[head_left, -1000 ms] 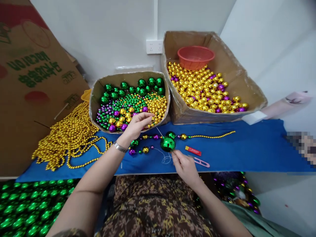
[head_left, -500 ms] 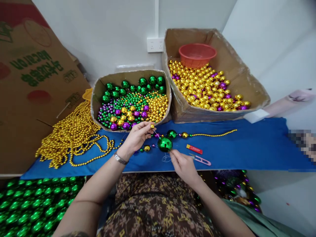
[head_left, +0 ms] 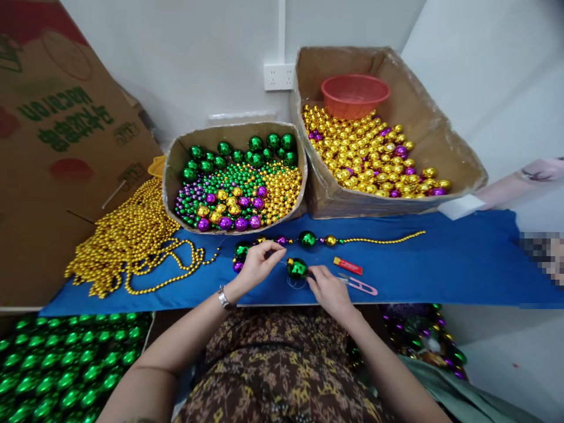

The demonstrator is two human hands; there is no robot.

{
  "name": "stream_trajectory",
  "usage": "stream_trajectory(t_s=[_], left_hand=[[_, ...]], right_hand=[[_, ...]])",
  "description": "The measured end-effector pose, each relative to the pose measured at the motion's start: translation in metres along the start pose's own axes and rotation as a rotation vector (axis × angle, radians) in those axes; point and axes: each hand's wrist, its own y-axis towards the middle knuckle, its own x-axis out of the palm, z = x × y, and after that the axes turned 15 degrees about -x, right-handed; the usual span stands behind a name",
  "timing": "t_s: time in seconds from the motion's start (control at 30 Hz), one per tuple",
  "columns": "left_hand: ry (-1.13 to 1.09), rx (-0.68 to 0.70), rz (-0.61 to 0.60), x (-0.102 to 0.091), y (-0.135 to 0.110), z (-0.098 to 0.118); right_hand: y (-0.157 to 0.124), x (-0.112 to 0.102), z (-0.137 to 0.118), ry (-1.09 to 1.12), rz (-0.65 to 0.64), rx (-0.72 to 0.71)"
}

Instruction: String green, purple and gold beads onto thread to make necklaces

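Observation:
A large shiny green bead (head_left: pixel 296 268) hangs between my hands, with a small gold bead (head_left: pixel 289 262) against its upper left side. My left hand (head_left: pixel 261 262) is closed in a pinch on a thin pale thread (head_left: pixel 283 262) running to these beads. At the green bead's right side, the fingertips of my right hand (head_left: pixel 326 288) are pinched together; what lies between them is hidden, and whether they touch the bead is unclear. Behind them stretches a bead strand (head_left: pixel 307 238) of green, purple and gold beads, ending in a gold chain at right. My left hand covers part of it.
A red lighter (head_left: pixel 348 266) and pink thread snips (head_left: pixel 362 285) lie on the blue cloth (head_left: pixel 449 264). Two cardboard boxes (head_left: pixel 374 204) of loose beads stand behind, the larger holding a red basin (head_left: pixel 355 97). Gold bead chains (head_left: pixel 127 235) are heaped at left.
My left hand has come down and slightly right. The small gold bead, formerly at its fingertips, now sits against the green bead. My right hand has barely moved.

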Motion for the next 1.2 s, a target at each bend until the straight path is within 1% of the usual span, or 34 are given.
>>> stream_trajectory(t_s=[0.03,0.1,0.2,0.27,0.37,0.43,0.47,0.5,0.57,0.63,0.67,0.73,0.8,0.83,0.87,0.93,1.0,1.07,1.13,1.2], left_hand=[[0.056,0.059,0.026,-0.003,0.0,0.007],[0.125,0.184,0.056,-0.008,0.0,0.026],[0.124,0.343,0.056,-0.013,-0.001,0.061],[0.088,0.387,0.041,-0.016,-0.001,0.079],[0.089,0.363,-0.001,-0.026,0.009,0.093],[0.199,0.331,0.024,-0.039,0.026,0.093],[0.298,0.316,0.067,-0.046,0.038,0.09],[0.434,0.303,0.134,-0.052,0.05,0.086],[0.784,0.246,0.255,-0.062,0.076,0.075],[1.069,0.148,0.26,-0.065,0.097,0.064],[1.161,0.106,0.241,-0.065,0.104,0.06],[1.227,0.056,0.2,-0.063,0.113,0.055],[1.137,0.056,0.201,-0.062,0.114,0.053],[1.028,0.066,0.207,-0.061,0.113,0.053],[0.867,0.075,0.206,-0.061,0.109,0.053],[0.413,0.053,0.152,-0.061,0.099,0.053],[-0.088,-0.034,0.031,-0.061,0.084,0.053],[-0.472,-0.13,-0.065,-0.058,0.068,0.052],[-0.692,-0.191,-0.092,-0.054,0.055,0.052],[-0.806,-0.224,-0.084,-0.05,0.045,0.052]], right_hand=[[0.002,-0.005,0.001,0.008,0.026,0.001],[0.01,-0.018,-0.002,0.071,0.134,-0.02],[0.028,-0.032,-0.015,0.218,0.297,-0.115],[0.039,-0.037,-0.023,0.319,0.349,-0.172],[0.048,-0.041,-0.027,0.449,0.415,-0.176],[0.048,-0.045,-0.025,0.497,0.456,-0.145],[0.048,-0.048,-0.023,0.512,0.465,-0.127],[0.048,-0.051,-0.022,0.526,0.467,-0.112],[0.047,-0.058,-0.021,0.554,0.453,-0.089],[0.046,-0.063,-0.023,0.579,0.428,-0.071],[0.046,-0.064,-0.025,0.587,0.413,-0.065],[0.045,-0.066,-0.028,0.591,0.383,-0.055],[0.042,-0.064,-0.03,0.565,0.355,-0.051],[0.041,-0.063,-0.031,0.543,0.344,-0.053],[0.039,-0.061,-0.031,0.521,0.335,-0.059],[0.035,-0.058,-0.032,0.485,0.327,-0.079],[0.032,-0.054,-0.034,0.464,0.324,-0.108],[0.03,-0.052,-0.036,0.45,0.314,-0.14],[0.029,-0.049,-0.04,0.432,0.3,-0.169],[0.028,-0.048,-0.043,0.41,0.289,-0.192]])
